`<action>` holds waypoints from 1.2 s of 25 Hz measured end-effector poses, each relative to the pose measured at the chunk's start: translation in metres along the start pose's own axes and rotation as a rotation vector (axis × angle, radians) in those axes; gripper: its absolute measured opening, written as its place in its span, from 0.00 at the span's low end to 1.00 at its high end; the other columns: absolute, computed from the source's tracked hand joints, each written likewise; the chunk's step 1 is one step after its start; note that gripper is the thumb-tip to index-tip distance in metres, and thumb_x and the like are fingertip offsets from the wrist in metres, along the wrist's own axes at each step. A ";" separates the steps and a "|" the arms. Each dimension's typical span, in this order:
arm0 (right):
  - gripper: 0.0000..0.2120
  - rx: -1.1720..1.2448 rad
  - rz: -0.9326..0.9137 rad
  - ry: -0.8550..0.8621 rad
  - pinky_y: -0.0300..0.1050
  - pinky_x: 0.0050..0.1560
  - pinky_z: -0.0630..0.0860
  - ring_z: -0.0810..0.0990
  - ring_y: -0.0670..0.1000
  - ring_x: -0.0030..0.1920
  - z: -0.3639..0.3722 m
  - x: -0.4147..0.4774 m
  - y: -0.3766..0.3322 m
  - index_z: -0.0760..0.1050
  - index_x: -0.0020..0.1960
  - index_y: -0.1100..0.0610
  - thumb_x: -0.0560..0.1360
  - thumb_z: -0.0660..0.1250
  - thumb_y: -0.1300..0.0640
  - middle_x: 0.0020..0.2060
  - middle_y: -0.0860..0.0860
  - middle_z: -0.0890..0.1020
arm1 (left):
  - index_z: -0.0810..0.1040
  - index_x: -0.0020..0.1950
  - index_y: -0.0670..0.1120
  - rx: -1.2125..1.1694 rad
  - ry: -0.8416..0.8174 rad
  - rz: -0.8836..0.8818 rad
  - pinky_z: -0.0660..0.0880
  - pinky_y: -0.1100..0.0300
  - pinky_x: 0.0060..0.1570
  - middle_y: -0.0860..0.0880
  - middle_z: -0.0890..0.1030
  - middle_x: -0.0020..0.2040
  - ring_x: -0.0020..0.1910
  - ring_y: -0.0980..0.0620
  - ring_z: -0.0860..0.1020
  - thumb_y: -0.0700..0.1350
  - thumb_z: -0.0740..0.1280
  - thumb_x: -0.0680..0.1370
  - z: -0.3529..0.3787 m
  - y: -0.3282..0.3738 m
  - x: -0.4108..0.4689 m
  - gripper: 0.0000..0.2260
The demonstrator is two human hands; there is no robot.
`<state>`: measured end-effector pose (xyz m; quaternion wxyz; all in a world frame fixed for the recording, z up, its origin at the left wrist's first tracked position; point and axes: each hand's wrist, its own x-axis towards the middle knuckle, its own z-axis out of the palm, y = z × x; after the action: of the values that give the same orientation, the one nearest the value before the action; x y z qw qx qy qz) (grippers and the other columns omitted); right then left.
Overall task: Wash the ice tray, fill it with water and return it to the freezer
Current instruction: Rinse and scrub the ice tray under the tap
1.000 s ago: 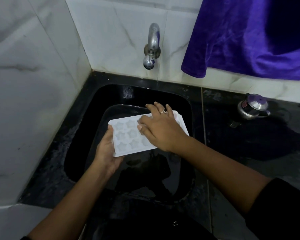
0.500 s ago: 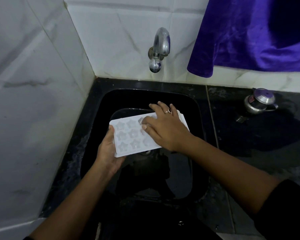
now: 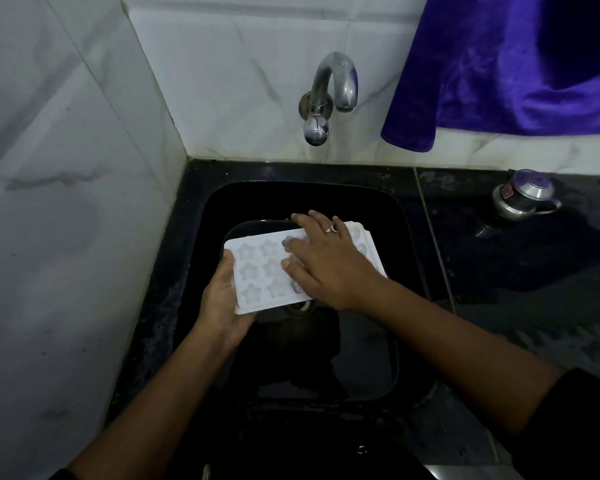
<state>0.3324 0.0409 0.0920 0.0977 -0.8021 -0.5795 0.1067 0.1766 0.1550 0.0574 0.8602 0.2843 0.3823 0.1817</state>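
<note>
— So, where do we have the ice tray?

— We hold it over the black sink, below the tap and a little tilted, with its star-shaped cells facing up.

— And our left hand?

— It grips the tray's left short end. The thumb lies along the top edge, the palm cups the near corner, and the fingers go under, out of sight.

— What about our right hand?

— It lies flat on the tray's right half with the fingers straight and spread, pressing on the cells. It has a ring on one finger. Most of that half is hidden beneath it, and only the far right edge shows past the knuckles.

— Anything around us?

— A purple cloth hangs on the tiled wall, and a steel pot stands on the dark counter to the right.
</note>
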 end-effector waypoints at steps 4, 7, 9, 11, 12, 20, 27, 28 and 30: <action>0.28 0.009 0.025 0.007 0.67 0.79 0.47 0.56 0.61 0.81 -0.008 0.006 0.003 0.78 0.65 0.49 0.81 0.46 0.38 0.80 0.57 0.63 | 0.76 0.71 0.42 0.018 -0.008 -0.005 0.85 0.47 0.49 0.39 0.83 0.64 0.60 0.41 0.85 0.60 0.52 0.86 0.000 0.000 0.003 0.27; 0.28 0.075 0.033 -0.055 0.65 0.79 0.46 0.58 0.59 0.79 -0.011 0.011 0.000 0.79 0.65 0.49 0.81 0.49 0.36 0.78 0.55 0.65 | 0.76 0.71 0.42 0.009 -0.008 -0.005 0.85 0.46 0.48 0.39 0.83 0.65 0.60 0.40 0.84 0.61 0.52 0.86 -0.003 0.003 0.006 0.28; 0.26 0.053 0.057 -0.068 0.65 0.79 0.48 0.64 0.59 0.75 -0.018 0.017 0.003 0.80 0.63 0.48 0.82 0.50 0.37 0.73 0.54 0.70 | 0.78 0.68 0.42 0.025 -0.005 0.001 0.85 0.49 0.44 0.39 0.84 0.63 0.56 0.41 0.86 0.61 0.52 0.86 -0.005 0.003 0.007 0.27; 0.25 -0.192 0.015 -0.031 0.69 0.78 0.50 0.67 0.60 0.72 -0.018 0.024 -0.001 0.81 0.60 0.49 0.83 0.48 0.40 0.69 0.56 0.72 | 0.80 0.64 0.43 0.018 -0.005 -0.001 0.84 0.50 0.41 0.39 0.85 0.60 0.53 0.42 0.87 0.60 0.52 0.86 -0.001 0.002 0.006 0.26; 0.26 -0.284 -0.019 -0.011 0.70 0.77 0.50 0.67 0.61 0.72 -0.016 0.026 -0.006 0.82 0.58 0.50 0.82 0.48 0.40 0.70 0.57 0.72 | 0.80 0.64 0.42 0.001 -0.008 -0.003 0.84 0.50 0.41 0.39 0.86 0.59 0.52 0.43 0.87 0.59 0.52 0.87 0.000 0.002 0.007 0.25; 0.31 -0.062 0.028 -0.044 0.67 0.79 0.44 0.53 0.61 0.81 -0.008 0.019 0.004 0.76 0.70 0.45 0.81 0.43 0.33 0.80 0.57 0.63 | 0.78 0.69 0.41 -0.024 -0.013 -0.016 0.85 0.46 0.47 0.39 0.85 0.61 0.56 0.41 0.86 0.60 0.52 0.86 -0.006 0.006 0.011 0.27; 0.27 0.015 -0.037 0.042 0.65 0.80 0.48 0.59 0.59 0.80 -0.009 0.010 -0.004 0.73 0.71 0.50 0.82 0.50 0.35 0.79 0.58 0.63 | 0.79 0.66 0.42 -0.015 -0.027 -0.004 0.85 0.46 0.50 0.39 0.86 0.59 0.55 0.42 0.86 0.60 0.51 0.86 -0.014 0.009 0.011 0.27; 0.26 0.012 -0.072 0.035 0.65 0.80 0.49 0.59 0.59 0.80 -0.007 0.010 -0.009 0.73 0.70 0.50 0.83 0.51 0.36 0.79 0.58 0.63 | 0.79 0.66 0.41 -0.037 -0.042 -0.015 0.85 0.47 0.49 0.39 0.86 0.58 0.53 0.42 0.87 0.60 0.52 0.86 -0.011 0.009 0.010 0.27; 0.24 -0.021 -0.077 -0.008 0.66 0.80 0.48 0.57 0.60 0.80 0.001 0.012 -0.018 0.73 0.70 0.48 0.83 0.51 0.37 0.80 0.58 0.62 | 0.79 0.64 0.40 -0.064 -0.070 -0.039 0.85 0.47 0.48 0.39 0.87 0.56 0.51 0.43 0.87 0.59 0.52 0.86 -0.005 0.007 0.009 0.26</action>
<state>0.3197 0.0583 0.0954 0.0911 -0.7797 -0.6113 0.1003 0.1780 0.1666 0.0543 0.8853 0.2551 0.3512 0.1669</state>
